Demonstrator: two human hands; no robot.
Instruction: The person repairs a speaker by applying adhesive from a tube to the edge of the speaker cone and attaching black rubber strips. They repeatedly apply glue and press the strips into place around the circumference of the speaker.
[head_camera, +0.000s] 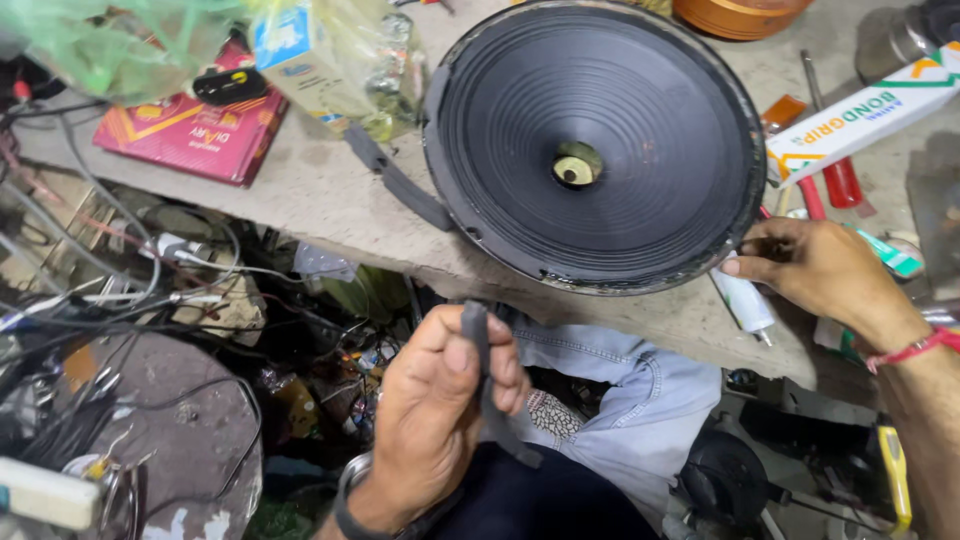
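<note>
A large black speaker cone (600, 140) lies face up on a worn grey workbench (330, 200), its rim overhanging the front edge. My left hand (445, 400) is below the bench edge, fingers closed on a dark grey rubber strip (478, 345) that hangs down past my palm. Another length of grey strip (395, 180) lies on the bench against the cone's left rim. My right hand (815, 270) grips the cone's lower right rim, beside a small white glue tube (745, 300).
A red book (190, 130) and plastic bags with a carton (320, 60) sit at the bench's back left. A long white box (865, 115) and red-handled tools (840, 180) lie at right. Tangled wires (110, 290) fill the space below left. Blue cloth (620, 400) lies under the bench.
</note>
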